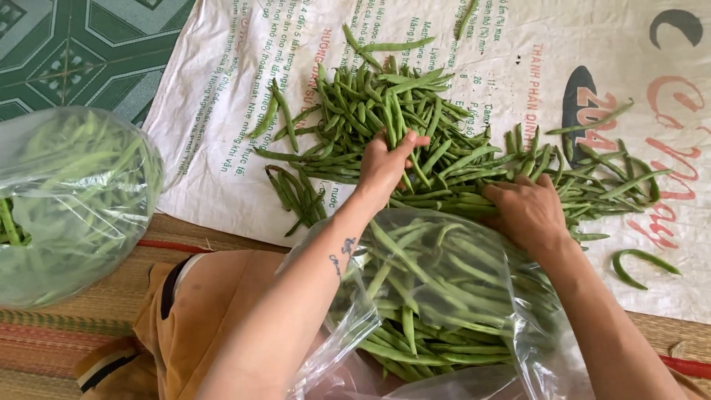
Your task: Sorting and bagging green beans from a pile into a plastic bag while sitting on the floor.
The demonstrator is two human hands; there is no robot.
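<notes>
A pile of green bean pods (385, 111) lies spread on a white printed sack (222, 111) laid on the floor. My left hand (385, 167) rests on the pile's near edge, fingers curled over a bunch of pods. My right hand (527, 211) presses down on pods further right, fingers hidden among them. Just below both hands a clear plastic bag (444, 296) lies open, partly filled with bean pods.
A second clear bag of beans (74, 200) sits at the left edge. Loose pods (637, 263) lie scattered on the sack's right side. A woven mat (44, 348) covers the floor near me, green patterned tiles (81, 52) beyond. My knee in tan trousers (200, 311) is below.
</notes>
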